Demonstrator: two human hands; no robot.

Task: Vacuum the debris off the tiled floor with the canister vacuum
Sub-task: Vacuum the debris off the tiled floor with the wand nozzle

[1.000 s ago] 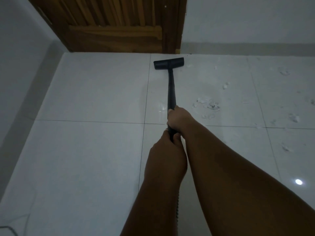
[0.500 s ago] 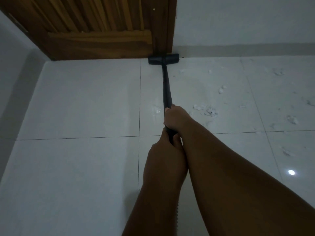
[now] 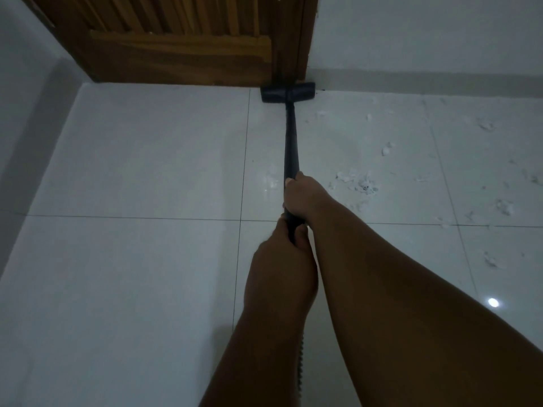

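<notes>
Since 1.0 s ago the floor head (image 3: 288,93) has gone forward across the strip of bare tile that lay ahead of it, and it now sits hard against the foot of the door frame, crosswise to the wand.

The tiled floor (image 3: 132,289) fills most of the view, pale glossy squares with thin dark joints. A plain wall (image 3: 426,33) runs along the far side with a greyish skirting band (image 3: 426,80) at its base, and a 2nd wall (image 3: 20,83) closes the left side. The wooden door (image 3: 182,48), slatted above a solid bottom rail, stands in the far corner.

2 bare forearms reach in from the bottom edge. The left hand (image 3: 282,259) is nearer the body, its fingers wrapped round the lower end of the wand. The right hand (image 3: 302,198) grips the wand just ahead of it, fingers curled round the tube, the 2 hands almost touching.

The black wand (image 3: 290,142) runs straight from the hands to the middle of the floor head, close beside a tile joint. A short piece of ribbed hose (image 3: 300,365) shows between the forearms near the bottom edge.

The debris (image 3: 360,183), small whitish scraps and fluff, lies scattered over the tiles right of the wand, thickest in a clump just beside the right hand, with lone bits spread toward the right edge. A small bright glint (image 3: 493,302) of reflected light sits on a tile at lower right.
</notes>
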